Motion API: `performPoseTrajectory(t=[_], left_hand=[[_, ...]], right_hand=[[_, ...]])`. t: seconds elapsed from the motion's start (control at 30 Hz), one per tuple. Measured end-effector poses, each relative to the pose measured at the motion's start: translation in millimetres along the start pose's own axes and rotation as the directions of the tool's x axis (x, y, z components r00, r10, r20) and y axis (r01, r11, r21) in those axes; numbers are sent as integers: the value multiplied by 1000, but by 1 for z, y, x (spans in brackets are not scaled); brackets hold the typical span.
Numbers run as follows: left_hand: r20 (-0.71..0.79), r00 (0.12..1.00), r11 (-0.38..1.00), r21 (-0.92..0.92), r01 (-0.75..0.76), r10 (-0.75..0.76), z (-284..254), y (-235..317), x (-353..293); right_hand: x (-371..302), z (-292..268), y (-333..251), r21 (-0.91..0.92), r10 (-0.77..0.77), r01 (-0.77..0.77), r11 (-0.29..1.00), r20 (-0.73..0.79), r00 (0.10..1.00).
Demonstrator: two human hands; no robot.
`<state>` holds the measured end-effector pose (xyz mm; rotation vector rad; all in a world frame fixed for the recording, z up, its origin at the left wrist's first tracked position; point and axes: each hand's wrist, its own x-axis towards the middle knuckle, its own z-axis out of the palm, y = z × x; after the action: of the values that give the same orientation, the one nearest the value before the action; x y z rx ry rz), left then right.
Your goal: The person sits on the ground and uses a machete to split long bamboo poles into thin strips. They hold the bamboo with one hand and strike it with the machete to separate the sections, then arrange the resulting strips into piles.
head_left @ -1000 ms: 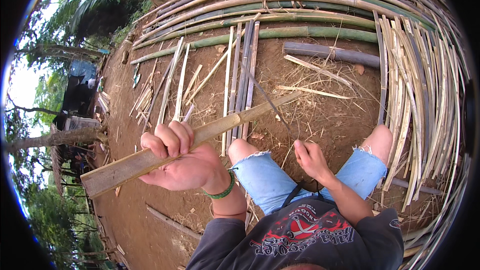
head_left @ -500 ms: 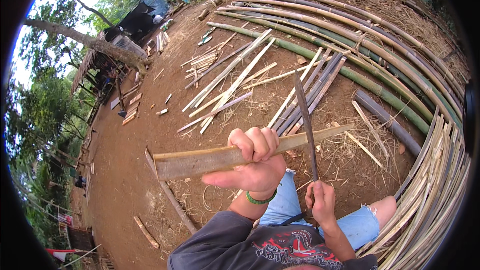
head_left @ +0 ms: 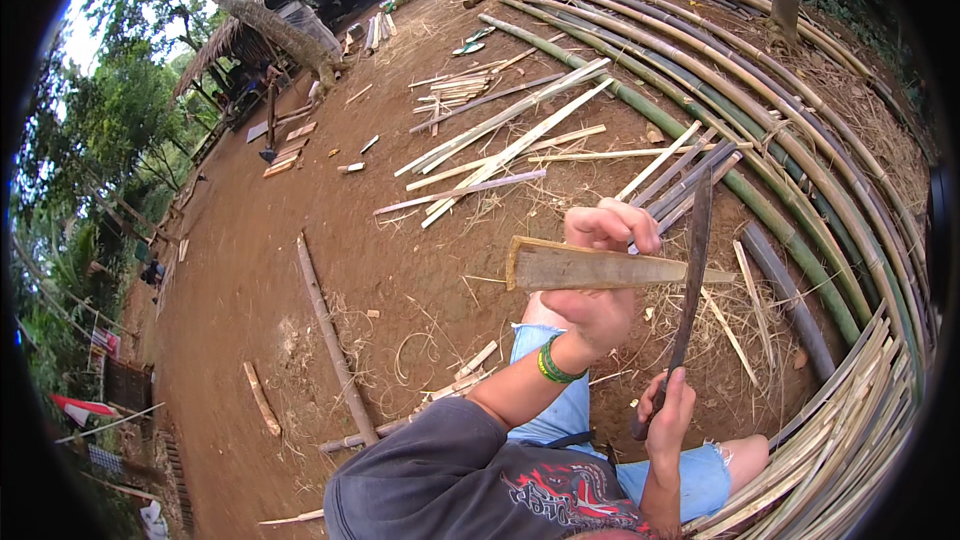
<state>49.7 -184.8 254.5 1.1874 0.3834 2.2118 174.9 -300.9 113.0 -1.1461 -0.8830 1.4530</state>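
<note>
A split bamboo slat [head_left: 580,267], pale on its face and tapering toward the right, rests in my left hand [head_left: 600,320]. My fingers curl over its upper edge and the thumb lies along the lower one. A green woven bracelet circles that wrist. My right hand [head_left: 670,412] is closed round the handle of a long dark-bladed knife [head_left: 694,270]. Its blade stands nearly upright and crosses the slat's narrow end; whether the two touch I cannot tell.
Long bamboo poles [head_left: 690,90] lie in rows at the far right. A bundle of thin strips [head_left: 850,430] sits by my right side. Split slats [head_left: 510,145] are scattered ahead, and a stick [head_left: 335,340] lies on the dirt at left.
My left hand and the slat have shifted right, and the slat's wide end has turned toward me. The knife has moved right too. The head view has swung a little.
</note>
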Motion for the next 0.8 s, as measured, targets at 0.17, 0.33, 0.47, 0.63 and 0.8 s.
performPoseTrajectory(t=[0.17,0.33,0.47,0.63,0.8], left_hand=[[107,968,972,-83,-218,226,-14,36,6],[51,999,948,-317,19,-3,-11,66,-18],[99,995,966,-257,40,-15,-8,64,-32],[236,972,955,-286,74,-4,3,55,-36],[220,975,966,-240,92,-38,9,67,-35]], right_hand=[[-4,0,-6,-23,-21,21,1000,0,1000],[-16,7,-9,-105,-30,35,994,47,998],[-28,9,-18,-132,-39,52,990,94,995],[-35,-3,-29,-237,-183,225,945,187,965],[-9,-21,-1,-385,-151,152,910,33,988]])
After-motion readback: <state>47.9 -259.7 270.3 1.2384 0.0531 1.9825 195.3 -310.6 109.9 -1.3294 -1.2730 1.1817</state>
